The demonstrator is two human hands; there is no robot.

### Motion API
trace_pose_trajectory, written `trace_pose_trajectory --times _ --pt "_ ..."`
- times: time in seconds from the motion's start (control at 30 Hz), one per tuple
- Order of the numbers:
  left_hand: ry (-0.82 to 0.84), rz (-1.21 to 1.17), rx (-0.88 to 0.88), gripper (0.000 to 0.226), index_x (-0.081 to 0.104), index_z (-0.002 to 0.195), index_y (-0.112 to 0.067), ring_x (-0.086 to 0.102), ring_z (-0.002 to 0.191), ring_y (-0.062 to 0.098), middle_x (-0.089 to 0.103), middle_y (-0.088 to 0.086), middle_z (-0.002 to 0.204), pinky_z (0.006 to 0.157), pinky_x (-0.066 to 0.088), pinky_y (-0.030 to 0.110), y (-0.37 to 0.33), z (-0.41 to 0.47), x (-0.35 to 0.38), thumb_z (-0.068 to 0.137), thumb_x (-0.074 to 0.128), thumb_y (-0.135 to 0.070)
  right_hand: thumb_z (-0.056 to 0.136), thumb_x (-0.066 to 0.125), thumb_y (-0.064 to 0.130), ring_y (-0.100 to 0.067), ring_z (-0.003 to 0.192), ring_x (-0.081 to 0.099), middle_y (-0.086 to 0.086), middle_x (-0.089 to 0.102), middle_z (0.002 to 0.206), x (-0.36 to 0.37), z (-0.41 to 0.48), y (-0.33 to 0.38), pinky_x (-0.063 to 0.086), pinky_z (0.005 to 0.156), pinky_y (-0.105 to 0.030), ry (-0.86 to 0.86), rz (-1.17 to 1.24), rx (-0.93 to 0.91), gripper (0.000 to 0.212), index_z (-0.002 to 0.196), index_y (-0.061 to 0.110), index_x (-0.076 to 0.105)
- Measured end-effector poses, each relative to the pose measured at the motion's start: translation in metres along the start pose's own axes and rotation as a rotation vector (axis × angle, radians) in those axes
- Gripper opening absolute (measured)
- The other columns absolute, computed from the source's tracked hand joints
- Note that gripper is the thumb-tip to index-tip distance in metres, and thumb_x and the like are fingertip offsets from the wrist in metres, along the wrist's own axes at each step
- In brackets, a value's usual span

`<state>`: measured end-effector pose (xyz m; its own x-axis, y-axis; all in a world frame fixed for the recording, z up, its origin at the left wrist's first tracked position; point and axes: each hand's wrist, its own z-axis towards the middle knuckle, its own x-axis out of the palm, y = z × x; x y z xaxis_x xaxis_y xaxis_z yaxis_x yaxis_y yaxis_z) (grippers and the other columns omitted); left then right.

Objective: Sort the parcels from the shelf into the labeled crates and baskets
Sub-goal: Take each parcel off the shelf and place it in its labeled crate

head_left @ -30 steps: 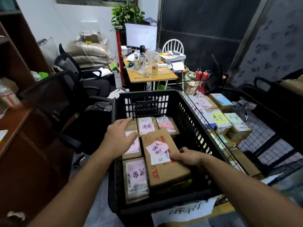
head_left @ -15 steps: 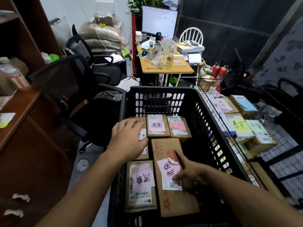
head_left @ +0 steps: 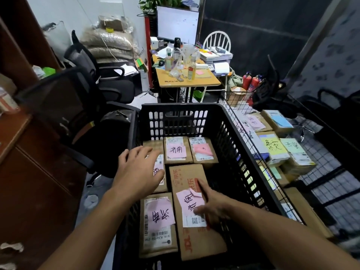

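Left hand [head_left: 140, 172] and right hand [head_left: 212, 206], flat and gripping nothing, press parcels [head_left: 187, 176] level in the crate [head_left: 175, 112], probably keeping labels [head_left: 159, 213] readable.

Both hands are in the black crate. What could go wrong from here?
1. The pink note on the long parcel has a curled top corner beside the right hand; dragging the hand across could peel it off.
2. The left hand covers most of the label on a smaller parcel, so a mis-sort might go unnoticed.
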<state>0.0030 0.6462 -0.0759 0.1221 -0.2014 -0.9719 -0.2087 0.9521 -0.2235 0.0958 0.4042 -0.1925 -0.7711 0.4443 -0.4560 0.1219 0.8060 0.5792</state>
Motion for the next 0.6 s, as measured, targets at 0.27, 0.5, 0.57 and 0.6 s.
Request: trace_pose_trajectory --times 0.27,0.5,0.57,0.6 --pt "0.025 -0.035 0.026 0.059 0.034 0.148 -0.036 0.021 0.145 0.018 0.034 -0.010 0.153 0.121 0.007 0.046 0.001 -0.003 -0.007 0.093 0.050 -0.051 0.078 0.078 0.059 -0.039 0.132 0.045 -0.016 0.035 0.151 -0.007 -0.022 0.030 0.043 0.107 -0.047 -0.161 -0.572 0.037 0.103 0.155 0.047 0.012" --pt "0.061 -0.091 0.110 0.060 0.033 0.151 -0.032 0.027 0.141 0.021 0.039 -0.007 0.152 0.117 0.022 0.040 -0.010 -0.003 -0.020 0.095 0.051 -0.046 0.097 0.044 0.065 -0.031 0.131 0.047 -0.008 0.046 0.148 -0.026 -0.064 0.059 0.043 0.105 -0.049 -0.385 -0.733 -0.084 0.059 0.148 0.035 0.041" --pt "0.079 -0.116 0.149 0.061 0.032 0.151 -0.030 0.028 0.140 0.022 0.038 -0.005 0.152 0.116 0.025 0.041 -0.020 -0.002 -0.024 0.096 0.052 -0.045 0.098 0.044 0.062 -0.032 0.130 0.049 -0.007 0.049 0.147 -0.036 -0.085 0.065 0.046 0.103 -0.048 -0.477 -0.715 -0.132 0.055 0.146 0.035 0.044" --pt "0.080 -0.127 0.172 0.060 0.033 0.151 -0.030 0.029 0.140 0.023 0.038 -0.004 0.152 0.115 0.026 0.041 -0.027 -0.003 -0.026 0.096 0.052 -0.044 0.099 0.043 0.062 -0.032 0.128 0.051 -0.007 0.050 0.145 -0.040 -0.097 0.066 0.047 0.102 -0.047 -0.534 -0.719 -0.156 0.054 0.146 0.035 0.044"
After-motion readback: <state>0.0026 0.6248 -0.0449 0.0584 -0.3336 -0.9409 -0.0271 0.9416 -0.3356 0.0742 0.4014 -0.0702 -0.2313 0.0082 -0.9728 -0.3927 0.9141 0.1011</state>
